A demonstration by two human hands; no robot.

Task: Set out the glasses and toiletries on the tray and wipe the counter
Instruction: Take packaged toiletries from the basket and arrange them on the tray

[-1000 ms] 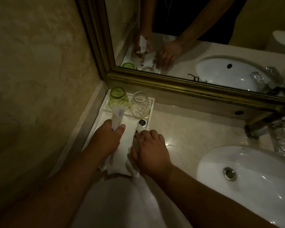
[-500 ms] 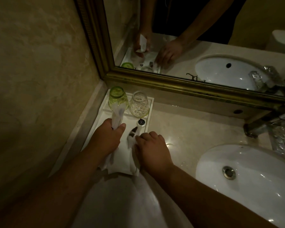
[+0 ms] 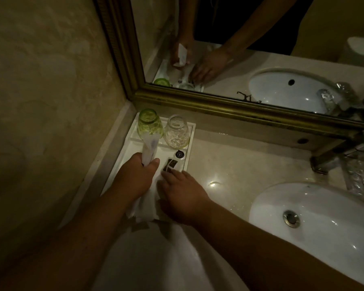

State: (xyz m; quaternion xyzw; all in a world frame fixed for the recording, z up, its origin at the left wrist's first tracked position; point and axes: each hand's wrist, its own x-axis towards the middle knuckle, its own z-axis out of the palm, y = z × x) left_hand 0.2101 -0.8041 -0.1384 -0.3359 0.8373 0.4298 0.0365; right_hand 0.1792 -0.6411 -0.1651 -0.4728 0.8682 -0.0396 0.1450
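At frame centre, the left hand (image 3: 138, 175) grips a white packet (image 3: 149, 147) over the tray (image 3: 122, 152); the right hand (image 3: 183, 192) presses perhaps a sachet (image 3: 170, 164).

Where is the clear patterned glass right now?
In the head view, the clear patterned glass stands at the far right end of the white tray, beside the green glass, just below the gold mirror frame.

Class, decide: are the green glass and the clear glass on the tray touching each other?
Cannot tell. In the head view the green glass and clear glass stand side by side, outlines meeting, no plain gap.
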